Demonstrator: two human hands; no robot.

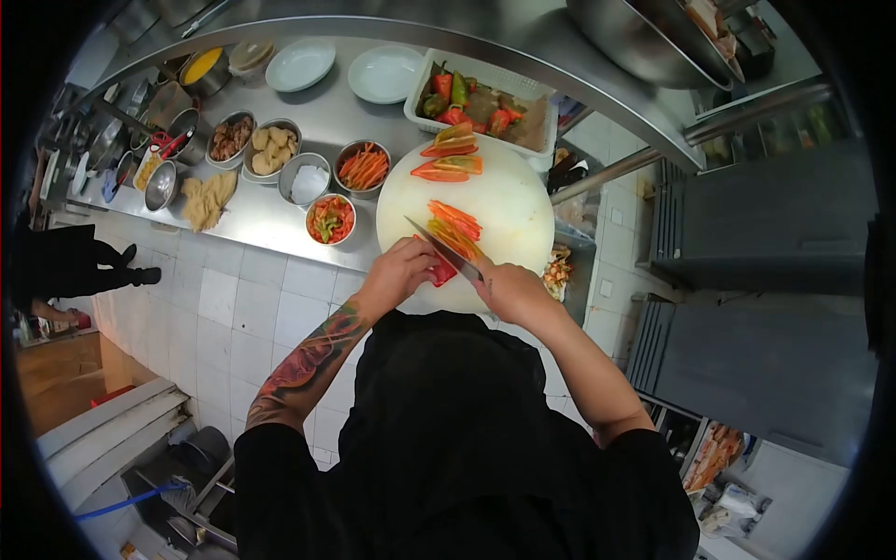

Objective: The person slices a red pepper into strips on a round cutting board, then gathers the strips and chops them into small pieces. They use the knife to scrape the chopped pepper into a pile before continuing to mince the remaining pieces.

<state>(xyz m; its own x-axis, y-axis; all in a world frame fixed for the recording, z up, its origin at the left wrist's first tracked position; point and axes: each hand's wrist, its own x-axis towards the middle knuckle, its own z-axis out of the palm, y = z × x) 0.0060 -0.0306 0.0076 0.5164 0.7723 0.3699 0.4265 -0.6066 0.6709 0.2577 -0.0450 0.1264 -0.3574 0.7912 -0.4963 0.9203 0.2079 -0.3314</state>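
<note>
My right hand (511, 291) grips a kitchen knife (446, 249), its blade slanting up and left across the round white cutting board (518, 201). Under the fingers of my left hand (399, 271) lies a piece of red pepper (444, 272), pressed to the board close beside the blade. Cut pepper strips (455, 224), red and yellow-green, lie just beyond the knife. Farther up the board rest larger pepper pieces (446, 169). My fingers hide part of the held piece.
A white basket (529, 86) with whole peppers stands behind the board. To the left are bowls of carrot strips (364, 169), chopped peppers (330, 219) and other food. Two white plates (385, 75) sit at the back. A metal shelf edge (448, 35) crosses above. Another person (70, 263) stands far left.
</note>
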